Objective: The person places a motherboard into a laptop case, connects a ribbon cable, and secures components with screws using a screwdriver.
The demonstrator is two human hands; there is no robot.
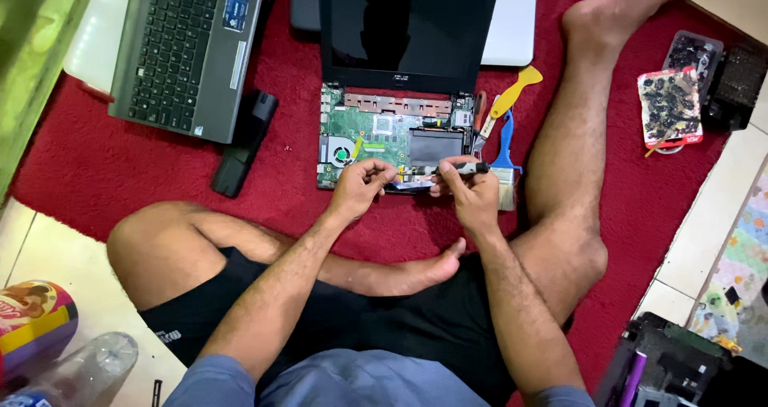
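lying open on the red rug [96, 167] between the person's legs, the small laptop [396, 127] shows its green circuit board [370, 131], a round fan at the near left corner and a dark screen tilted back. the right hand [472, 195] is closed around a slim dark tool [460, 168] held level over the board's near edge. the left hand [360, 184] sits just beside it with its grip narrow, fingertips pinched at the tool's tip; what they pinch is too small to tell. both hands cover the near edge of the board.

just right of the laptop lie a blue-handled brush [505, 163] and a yellow plastic pry tool [516, 88], with red-handled pliers [479, 109] touching the chassis. a grey laptop [188, 47] with its keyboard showing sits well to the left, a black battery pack [244, 143] beside it. behind the screen lies a white flat device [512, 15].

far right, a clear tray of dark screws [670, 107] with a red rim rests at the rug's edge. near left, a colourful round tin [32, 315] and a clear plastic bottle [88, 367] stand on the tiled floor.
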